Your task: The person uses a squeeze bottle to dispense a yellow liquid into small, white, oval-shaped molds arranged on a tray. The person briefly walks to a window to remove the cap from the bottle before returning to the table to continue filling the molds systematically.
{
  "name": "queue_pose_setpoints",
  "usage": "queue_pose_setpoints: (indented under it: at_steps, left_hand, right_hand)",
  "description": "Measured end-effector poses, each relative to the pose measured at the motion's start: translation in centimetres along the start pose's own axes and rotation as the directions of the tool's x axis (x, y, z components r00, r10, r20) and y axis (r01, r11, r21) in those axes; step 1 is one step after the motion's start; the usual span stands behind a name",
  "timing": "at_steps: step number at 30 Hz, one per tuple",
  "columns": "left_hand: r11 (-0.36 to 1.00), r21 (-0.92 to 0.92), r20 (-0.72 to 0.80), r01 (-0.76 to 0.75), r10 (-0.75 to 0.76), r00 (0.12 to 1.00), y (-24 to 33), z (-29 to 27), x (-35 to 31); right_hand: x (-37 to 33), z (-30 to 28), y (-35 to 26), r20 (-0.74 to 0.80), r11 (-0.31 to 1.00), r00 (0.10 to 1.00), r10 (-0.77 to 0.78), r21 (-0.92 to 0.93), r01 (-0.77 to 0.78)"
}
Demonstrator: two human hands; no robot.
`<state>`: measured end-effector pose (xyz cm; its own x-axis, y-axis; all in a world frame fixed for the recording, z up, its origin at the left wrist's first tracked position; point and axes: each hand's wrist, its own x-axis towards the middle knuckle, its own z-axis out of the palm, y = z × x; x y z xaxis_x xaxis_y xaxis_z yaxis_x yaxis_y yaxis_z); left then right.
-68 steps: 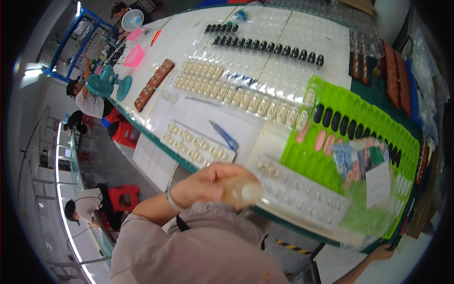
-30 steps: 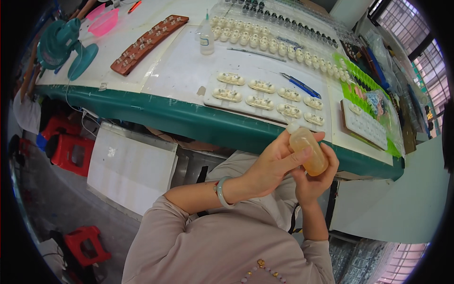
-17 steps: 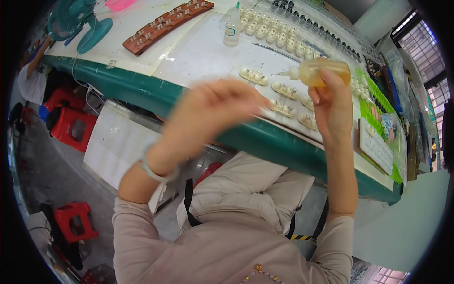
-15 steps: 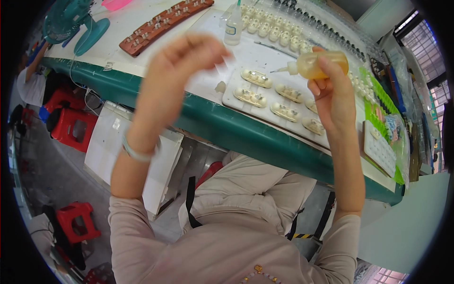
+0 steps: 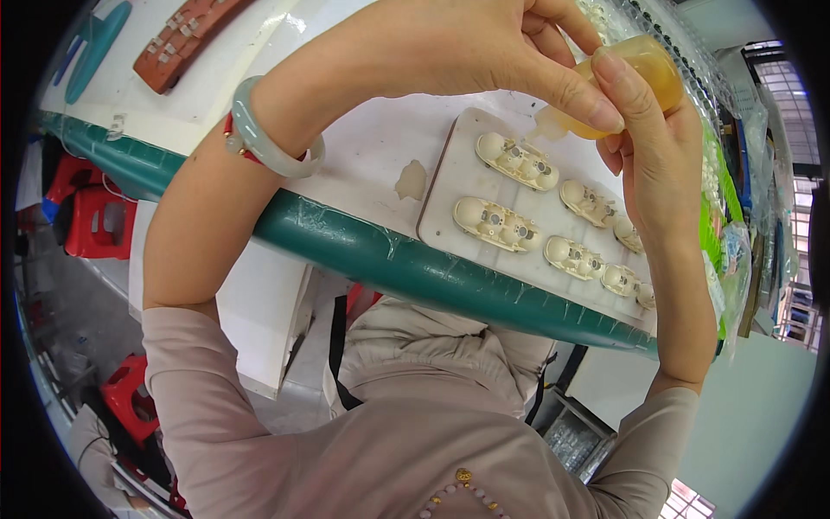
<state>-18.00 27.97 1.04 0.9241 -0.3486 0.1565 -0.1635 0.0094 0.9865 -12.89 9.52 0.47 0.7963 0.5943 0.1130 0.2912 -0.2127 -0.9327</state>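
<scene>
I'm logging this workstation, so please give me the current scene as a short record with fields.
Right hand: grips an amber bottle
Left hand: thumb and fingers at the bottle; firmness of contact unclear
Bottle pose: tilted, nozzle end lower
Below it: white tray with cream oblong parts in two rows
Table: white top, green edge
Far left: reddish-brown strip bearing small pieces

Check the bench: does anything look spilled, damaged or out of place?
An irregular beige patch marks the white tabletop just left of the white tray, breaking the plain surface; I cannot tell stain from torn covering. Pale streaks on the green edge look like dried drips.
</scene>
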Motion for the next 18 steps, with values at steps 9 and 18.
queue_pose_setpoints:
  at_steps: [9, 18]
  left_hand:
    - [0.994, -0.073, -0.042, -0.08, 0.077, 0.996, -1.3, -0.8, 0.5]
    - [0.982, -0.132, -0.073, -0.133, 0.124, 0.99, -0.5, -0.6, 0.1]
  right_hand:
    - [1.5, 0.2, 0.5, -0.126, 0.998, 0.992, 0.009, -0.068, -0.017]
    - [2.2, 1.0, -1.0, 0.022, 0.992, 0.996, -0.084, 0.098, 0.081]
